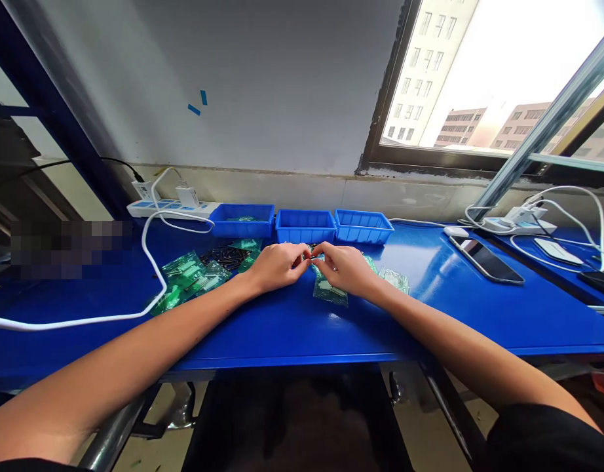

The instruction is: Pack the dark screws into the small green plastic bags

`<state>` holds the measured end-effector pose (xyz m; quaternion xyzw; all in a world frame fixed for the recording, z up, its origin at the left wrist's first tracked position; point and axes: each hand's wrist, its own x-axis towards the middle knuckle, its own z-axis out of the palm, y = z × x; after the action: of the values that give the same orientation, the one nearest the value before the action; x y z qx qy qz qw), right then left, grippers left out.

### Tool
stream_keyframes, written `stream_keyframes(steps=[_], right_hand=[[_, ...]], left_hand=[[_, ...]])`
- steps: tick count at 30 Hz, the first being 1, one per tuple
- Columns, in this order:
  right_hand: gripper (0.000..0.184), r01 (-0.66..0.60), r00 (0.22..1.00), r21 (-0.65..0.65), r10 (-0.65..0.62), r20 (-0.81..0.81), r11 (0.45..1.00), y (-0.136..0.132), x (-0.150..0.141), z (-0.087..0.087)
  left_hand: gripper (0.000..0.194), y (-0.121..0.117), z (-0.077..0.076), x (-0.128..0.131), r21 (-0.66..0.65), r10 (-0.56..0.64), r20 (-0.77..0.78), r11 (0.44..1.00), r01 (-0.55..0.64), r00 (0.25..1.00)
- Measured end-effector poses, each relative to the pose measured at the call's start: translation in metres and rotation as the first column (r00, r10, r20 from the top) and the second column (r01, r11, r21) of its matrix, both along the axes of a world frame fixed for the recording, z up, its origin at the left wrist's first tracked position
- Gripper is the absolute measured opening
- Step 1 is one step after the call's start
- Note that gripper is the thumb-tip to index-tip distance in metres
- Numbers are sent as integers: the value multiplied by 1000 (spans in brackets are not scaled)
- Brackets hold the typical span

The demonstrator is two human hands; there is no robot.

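My left hand and my right hand meet fingertip to fingertip above the middle of the blue table. Both are pinched closed around something small and dark, too tiny to name. Under and beside my right hand lies a green-tinted clear plastic bag with pale pieces inside. A second such bag is by my right wrist. To the left of my left hand is a pile of small black parts, with several more green bags around it.
Three blue plastic bins stand along the wall: a left bin, a middle bin and a right bin. A white cable loops across the left side from a power strip. At the right lies a phone.
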<state>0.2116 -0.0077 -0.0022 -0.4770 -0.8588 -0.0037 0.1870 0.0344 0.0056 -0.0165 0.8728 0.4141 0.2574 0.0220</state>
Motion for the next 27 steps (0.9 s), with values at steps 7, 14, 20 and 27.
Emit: stream_keyframes(steps=[7,14,20,27], right_hand=[[21,10,999,-19,-9,36,1000,-1,0,2],[21,54,999,4,-54,3,999,0,-1,0],[20,64,998,9,-64,-23,998,-1,-1,0],[21,50,999,-18,-51,-16,999,-4,-2,4]], left_hand=[[16,0,-1,1,17,1,-30,1000,-1,1000],[17,-1,0,2,11,9,-3,1000,-9,1000],[16,-3,2,3,-5,15,-25,1000,-15,1000],[19,-4,3,3,2,36,-77,999,-36,996]])
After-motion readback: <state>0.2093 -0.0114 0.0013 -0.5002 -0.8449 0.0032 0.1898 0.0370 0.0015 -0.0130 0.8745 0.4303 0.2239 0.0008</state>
